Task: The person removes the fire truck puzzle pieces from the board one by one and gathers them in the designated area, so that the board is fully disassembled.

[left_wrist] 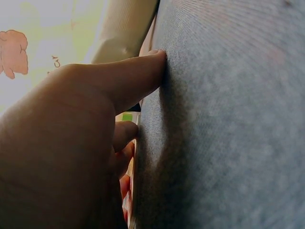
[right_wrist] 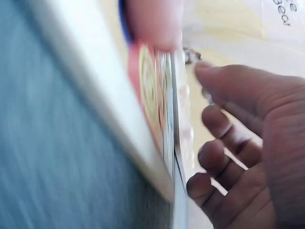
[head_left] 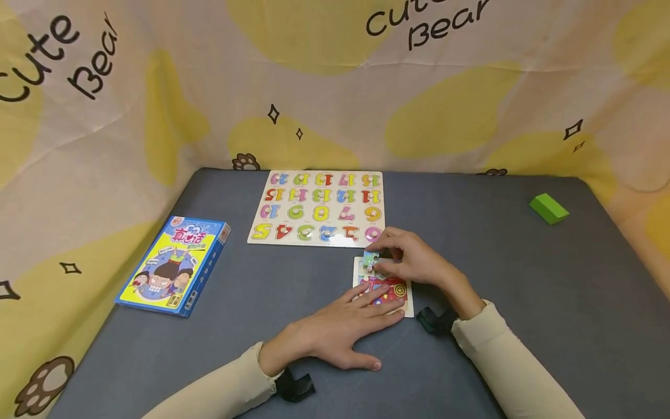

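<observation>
A small jigsaw puzzle board [head_left: 410, 305] with a red picture and a pale border lies near the middle of the table. My left hand [head_left: 348, 329] rests on its lower part with the fingers stretched out; the thumb touches the table surface in the left wrist view. Above the board's far edge, my right hand [head_left: 413, 256] pinches a small blue-green jigsaw piece [head_left: 369, 261] between thumb and fingers. The right wrist view shows the board's pale edge [right_wrist: 102, 90] up close, but the pinched piece is mostly hidden there.
Just beyond the small board lies a number puzzle board [head_left: 314, 203] with several coloured digits. A blue and yellow card box [head_left: 170, 265] is at the left. A green block [head_left: 548, 208] sits at the far right. Patterned cloth [head_left: 335, 87] hangs behind the table.
</observation>
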A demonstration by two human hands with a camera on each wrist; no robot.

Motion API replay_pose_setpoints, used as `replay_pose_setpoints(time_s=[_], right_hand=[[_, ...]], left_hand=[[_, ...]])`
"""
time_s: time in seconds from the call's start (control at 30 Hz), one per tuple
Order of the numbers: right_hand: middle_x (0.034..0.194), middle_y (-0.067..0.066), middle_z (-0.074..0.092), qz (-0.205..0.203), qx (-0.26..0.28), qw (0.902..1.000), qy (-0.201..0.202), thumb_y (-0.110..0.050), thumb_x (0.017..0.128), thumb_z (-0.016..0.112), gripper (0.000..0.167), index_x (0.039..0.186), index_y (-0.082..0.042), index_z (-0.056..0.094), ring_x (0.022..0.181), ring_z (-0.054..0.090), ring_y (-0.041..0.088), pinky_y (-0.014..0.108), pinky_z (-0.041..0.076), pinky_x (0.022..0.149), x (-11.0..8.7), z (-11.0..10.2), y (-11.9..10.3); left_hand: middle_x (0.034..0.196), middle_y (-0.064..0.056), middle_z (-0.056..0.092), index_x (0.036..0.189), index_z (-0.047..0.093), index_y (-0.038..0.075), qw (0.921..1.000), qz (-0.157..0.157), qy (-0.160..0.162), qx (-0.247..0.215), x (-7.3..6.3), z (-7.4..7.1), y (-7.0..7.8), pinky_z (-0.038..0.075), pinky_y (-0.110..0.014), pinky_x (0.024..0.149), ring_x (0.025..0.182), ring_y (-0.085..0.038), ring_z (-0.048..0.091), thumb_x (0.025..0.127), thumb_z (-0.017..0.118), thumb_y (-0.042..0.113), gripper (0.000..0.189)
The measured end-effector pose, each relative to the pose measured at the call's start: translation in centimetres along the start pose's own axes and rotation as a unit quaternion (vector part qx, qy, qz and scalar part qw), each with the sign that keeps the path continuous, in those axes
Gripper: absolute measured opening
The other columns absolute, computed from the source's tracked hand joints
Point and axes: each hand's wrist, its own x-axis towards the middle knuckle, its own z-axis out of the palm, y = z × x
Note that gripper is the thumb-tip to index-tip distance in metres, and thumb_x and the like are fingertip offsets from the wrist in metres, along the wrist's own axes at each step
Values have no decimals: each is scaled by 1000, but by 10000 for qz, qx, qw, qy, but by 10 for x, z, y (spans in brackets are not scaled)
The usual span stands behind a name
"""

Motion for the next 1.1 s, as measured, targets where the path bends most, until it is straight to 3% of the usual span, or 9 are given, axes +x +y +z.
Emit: replay_pose_setpoints(time_s=[0.2, 0.5, 0.77, 1.1], right_hand=[[93, 7, 63, 159, 84, 9987, 484, -13, 86, 82, 35, 120, -10, 76, 71, 47, 18, 25, 39, 64, -5, -18, 14], [93, 7, 64, 797, -86, 9917, 1003, -12, 90, 78, 21, 111, -8, 78, 76, 44, 19, 27, 35, 67, -8, -44, 61], [98, 12, 64, 963, -373, 9878, 1168, -11, 89, 78, 31, 120, -5, 74, 84, 43, 22, 30, 34, 75, 0, -52, 77], [100, 16, 64, 936, -604, 9862, 1227, -9, 89, 76, 31, 119, -1, 74, 83, 45, 24, 34, 35, 75, 15, -58, 86]], left_hand=[[172, 12, 7, 164, 16, 26, 10000, -5, -16, -79, 0, 0, 0, 5, -48, 129, 161, -18, 0, 97, 55, 61, 85], [172, 11, 10, 164, 18, 26, 10000, 0, 79, 45, 0, 0, 1, 7, -48, 129, 161, -18, 2, 97, 54, 61, 84], [172, 13, 7, 164, 16, 28, 9999, -34, -2, -132, 0, 1, 1, 5, -48, 129, 161, -17, 0, 96, 56, 61, 86], [172, 12, 7, 164, 15, 27, 9999, -15, -3, -144, 0, 0, 2, 6, -48, 129, 161, -17, 0, 97, 55, 60, 85]])
